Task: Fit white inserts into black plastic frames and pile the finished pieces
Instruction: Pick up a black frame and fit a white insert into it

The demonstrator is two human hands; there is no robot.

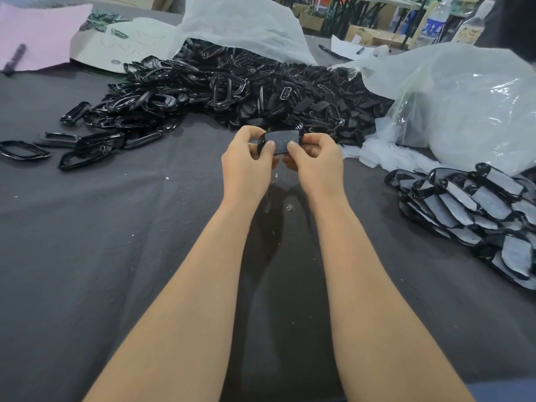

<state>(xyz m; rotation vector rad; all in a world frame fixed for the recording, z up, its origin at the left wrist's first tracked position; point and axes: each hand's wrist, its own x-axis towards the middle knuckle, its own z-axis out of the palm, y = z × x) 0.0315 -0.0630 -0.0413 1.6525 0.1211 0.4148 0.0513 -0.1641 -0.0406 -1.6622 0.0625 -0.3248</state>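
Both hands, left (250, 158) and right (314, 158), pinch 1 frame (280, 142) above the cloth (116, 242), thumbs pressing its grey insert. Loose frames (232, 88) lie beyond; finished pieces (475, 204) are piled at right.

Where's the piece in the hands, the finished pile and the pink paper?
held piece (280, 142): head view, middle of its pale face.
finished pile (464, 200): head view, a piece mid-pile.
pink paper (43, 33): head view, bare middle of sheet.

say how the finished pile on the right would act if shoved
The finished pile would probably slide apart rather than move whole: its pieces lie loose and overlapping. The glossy rims look slippery, though the cloth may drag.
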